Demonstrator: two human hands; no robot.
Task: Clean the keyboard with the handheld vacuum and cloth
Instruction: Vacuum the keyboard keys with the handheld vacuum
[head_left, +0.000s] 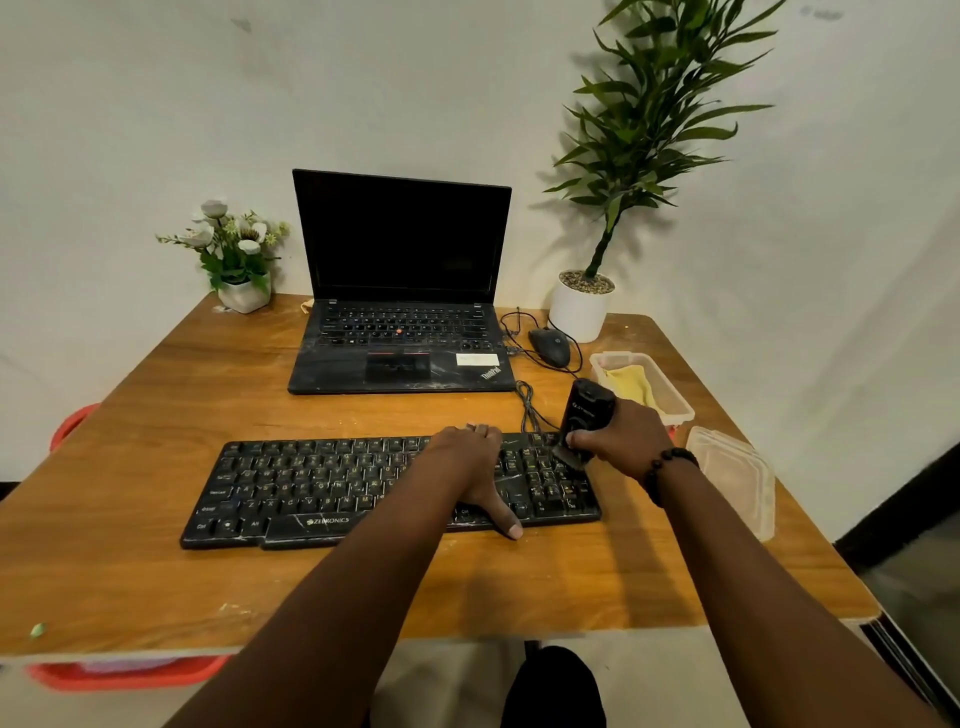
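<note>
A black keyboard (332, 488) lies flat, a black handheld vacuum (583, 421) upright on its right end, yellow cloth (631, 385) beyond.

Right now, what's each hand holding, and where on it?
Right hand grips the handheld vacuum around its lower body. Left hand holds nothing, resting flat on the keyboard.

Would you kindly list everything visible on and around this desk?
keyboard: one, black, desk front
handheld vacuum: one, black, on keyboard's right end
cloth: one, yellow, inside tub
tub: one, clear, right
lid: one, clear, right edge
laptop: one, black, open, centre back
mouse: one, black, beside laptop
plant: one, green, white pot
flowers: one pot, white
desk: one, wooden
left hand: flat on keyboard
right hand: grips vacuum
</note>
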